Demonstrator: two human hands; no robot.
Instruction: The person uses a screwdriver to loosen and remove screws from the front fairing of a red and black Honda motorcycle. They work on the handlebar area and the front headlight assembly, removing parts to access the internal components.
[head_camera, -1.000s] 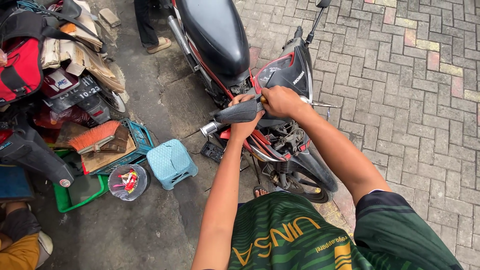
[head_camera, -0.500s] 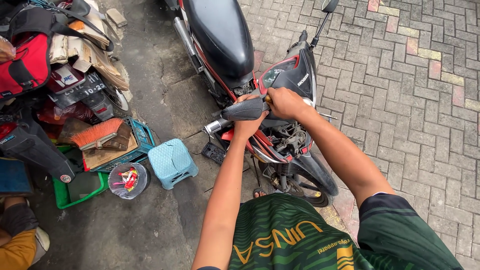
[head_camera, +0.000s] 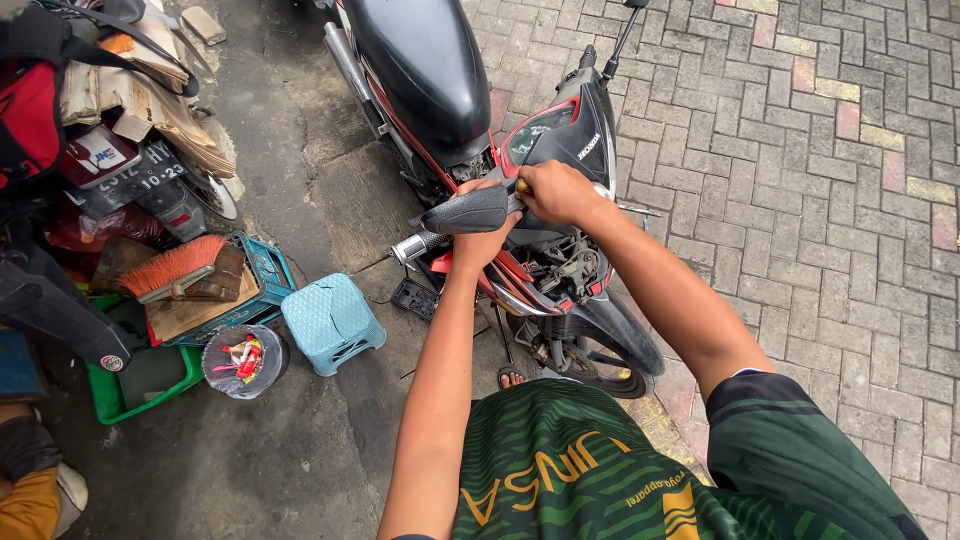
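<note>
A black and red motorbike (head_camera: 430, 70) stands in front of me with its front cover off. My left hand (head_camera: 478, 240) holds a black handlebar cover panel (head_camera: 467, 211) from below, next to the chrome handlebar end (head_camera: 410, 246). My right hand (head_camera: 555, 192) is closed on a small yellow-tipped tool (head_camera: 521, 186) pressed against the panel's right end. The fingertips of both hands are partly hidden by the panel.
A light blue plastic stool (head_camera: 331, 320) sits on the concrete to the left, beside a bowl of small parts (head_camera: 243, 360), a teal crate (head_camera: 262, 268) with an orange brush (head_camera: 176, 264), and a green tray (head_camera: 125, 395). Brick paving lies right. Another person's arm (head_camera: 25, 480) shows bottom left.
My view has shifted slightly and both hands have stayed on the panel; the right hand has moved a little along its right end.
</note>
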